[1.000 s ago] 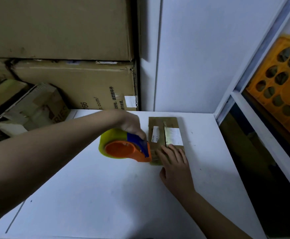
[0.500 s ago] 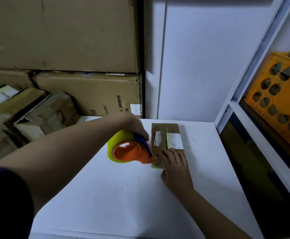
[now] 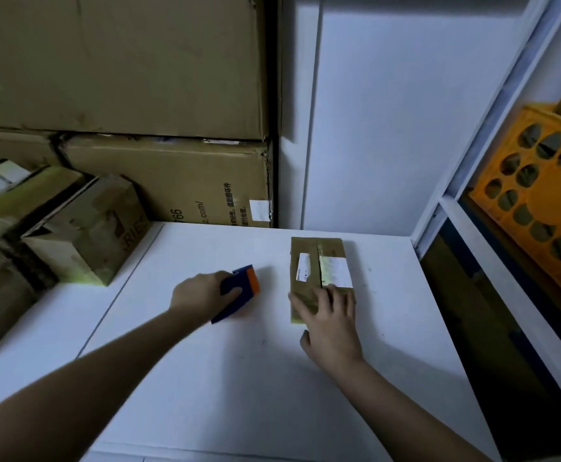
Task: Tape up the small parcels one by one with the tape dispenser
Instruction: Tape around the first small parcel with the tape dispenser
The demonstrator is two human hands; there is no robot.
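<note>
A: Flat brown cardboard parcel (image 3: 317, 271) is seen lying on the white tabletop (image 3: 239, 378), near the back wall; two white labels are stuck on its top face, with a pale strip of tape running between them; its near end is covered by the right hand (image 3: 330, 323).

B: Right-hand fingers are noted as straight and spread, pressed flat on the parcel; thumb is held off to the side, over the tabletop; nothing is gripped.

A: Blue-and-orange plastic tape dispenser (image 3: 239, 291) is found well to the left of the parcel, apart from it; it is gripped by the left hand (image 3: 202, 295); fingers are curled round the blue body; the orange part is shown at the far end; the roll itself is hidden behind the hand; motion blur is noted here.

B: Containers are recorded: small brown cardboard box (image 3: 85, 235) at the left edge of the tabletop, flaps closed, contents not shown; large stacked cardboard cartons (image 3: 159, 181) behind it, closed, printed text on the lower one.

A: Orange plastic crate with oval cut-outs (image 3: 545, 205) is seen on the white shelf frame (image 3: 492, 261) at right; dark shapes are glimpsed through the holes; what is inside cannot be told.
</note>
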